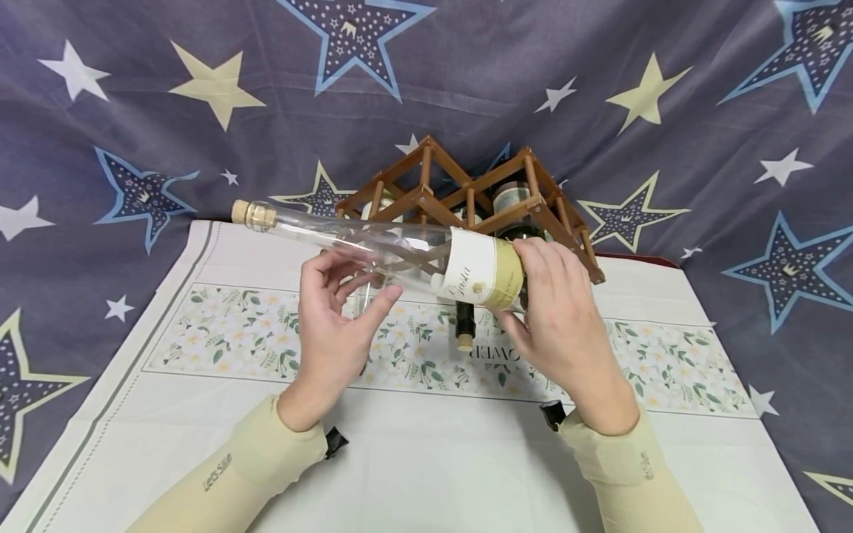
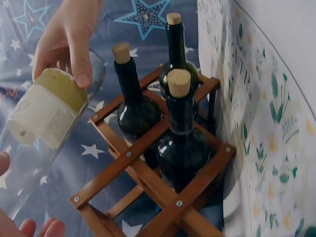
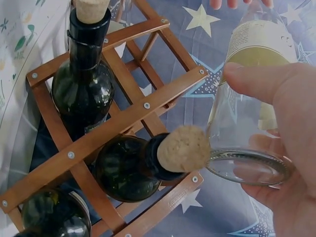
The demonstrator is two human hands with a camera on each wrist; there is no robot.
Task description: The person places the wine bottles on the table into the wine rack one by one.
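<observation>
A clear glass bottle [image 1: 476, 268] with a white and olive label is held in the air, tilted, its corked neck toward the left. My right hand [image 1: 563, 318] grips it round the base end, thumb on the near side. Under the bottle's shoulder is my left hand [image 1: 333, 318], fingers loosely bent and thumb apart from the glass; whether the fingertips touch it cannot be told. Behind the bottle stands a brown wooden wine rack [image 1: 469, 198]. Several dark green corked bottles lie in it, one of them a dark bottle [image 2: 181, 148] near the rack's middle.
The rack stands at the back of a table with a white cloth [image 1: 440, 451] and a floral band [image 1: 226, 333]. Right behind it hangs a star-patterned curtain [image 1: 466, 89]. A cork [image 3: 183, 149] of one racked bottle sticks out close to the held bottle's base in the right wrist view.
</observation>
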